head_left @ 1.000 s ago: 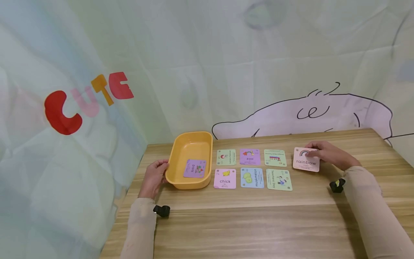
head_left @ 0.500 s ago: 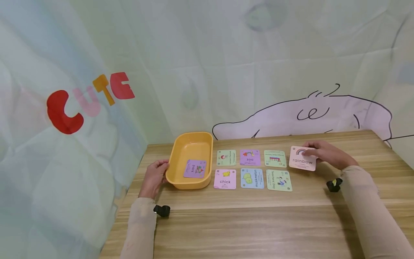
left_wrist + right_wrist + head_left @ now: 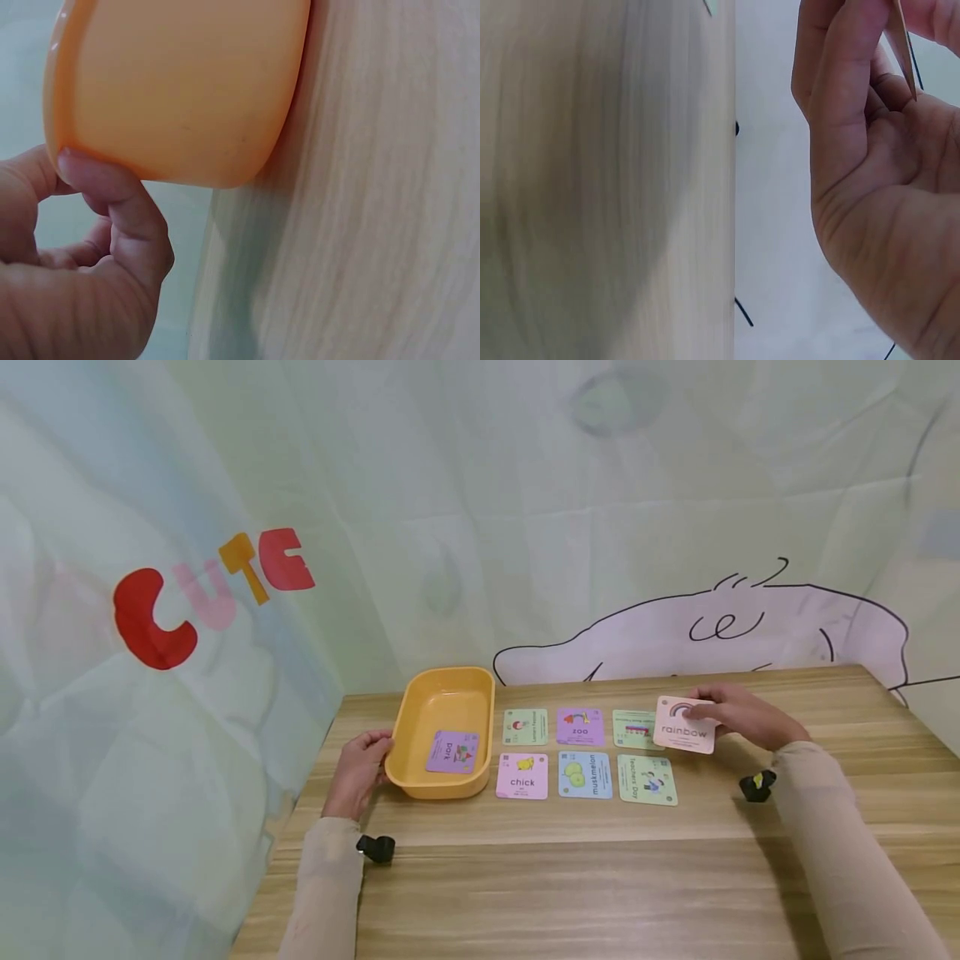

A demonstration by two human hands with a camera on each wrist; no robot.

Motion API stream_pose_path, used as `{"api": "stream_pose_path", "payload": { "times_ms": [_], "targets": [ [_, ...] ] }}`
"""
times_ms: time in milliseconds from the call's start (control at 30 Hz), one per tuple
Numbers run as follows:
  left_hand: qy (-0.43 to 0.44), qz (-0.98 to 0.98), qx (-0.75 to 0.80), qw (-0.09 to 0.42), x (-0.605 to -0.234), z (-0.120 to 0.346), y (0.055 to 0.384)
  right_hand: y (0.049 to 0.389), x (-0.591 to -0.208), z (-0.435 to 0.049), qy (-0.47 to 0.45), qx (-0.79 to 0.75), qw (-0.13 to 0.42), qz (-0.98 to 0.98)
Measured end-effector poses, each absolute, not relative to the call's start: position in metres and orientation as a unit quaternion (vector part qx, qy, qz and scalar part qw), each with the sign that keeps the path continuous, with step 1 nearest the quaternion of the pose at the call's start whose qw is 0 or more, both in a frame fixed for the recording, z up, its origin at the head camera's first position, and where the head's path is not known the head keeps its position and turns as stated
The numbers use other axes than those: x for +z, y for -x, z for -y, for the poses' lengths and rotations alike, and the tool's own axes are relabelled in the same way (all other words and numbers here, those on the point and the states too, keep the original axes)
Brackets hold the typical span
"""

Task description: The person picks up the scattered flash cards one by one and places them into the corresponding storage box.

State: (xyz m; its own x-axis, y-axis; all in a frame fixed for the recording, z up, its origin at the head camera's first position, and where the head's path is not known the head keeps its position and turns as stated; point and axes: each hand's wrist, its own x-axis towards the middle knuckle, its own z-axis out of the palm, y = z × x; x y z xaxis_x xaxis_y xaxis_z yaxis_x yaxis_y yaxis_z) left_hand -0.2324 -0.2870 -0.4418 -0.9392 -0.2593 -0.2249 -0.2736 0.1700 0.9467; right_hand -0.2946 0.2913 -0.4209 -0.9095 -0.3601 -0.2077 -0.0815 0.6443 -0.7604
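A yellow-orange plastic basin stands at the table's left, with a purple park card lying inside. My left hand pinches the basin's rim between thumb and fingers, as the left wrist view shows up close. On the right, my right hand holds a pink rainbow card by its right edge, raised and tilted. This card overlaps the right side of a green Dragon Boat Festival card in the head view. In the right wrist view the held card appears edge-on between thumb and fingers.
Two rows of cards lie on the wooden table: a lantern card, zoo card, chick card, muskmelon card and Teachers' Day card. A printed curtain hangs behind the table.
My right hand has moved left with the rainbow card, which now overlaps the Dragon Boat Festival card in view. The left hand keeps its hold on the basin.
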Motion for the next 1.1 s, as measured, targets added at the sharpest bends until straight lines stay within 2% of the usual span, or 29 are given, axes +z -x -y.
{"api": "stream_pose_path", "payload": {
  "times_ms": [500, 1100],
  "targets": [
    [0.181, -0.765, 0.618, 0.01, -0.442, 0.287, 0.233, 0.299, -0.416, -0.259, 0.153, -0.44, 0.172, -0.868],
    [0.18, -0.76, 0.624, 0.008, -0.441, 0.287, 0.234, 0.304, -0.405, -0.222, 0.16, -0.453, 0.199, -0.854]
  ]
}}
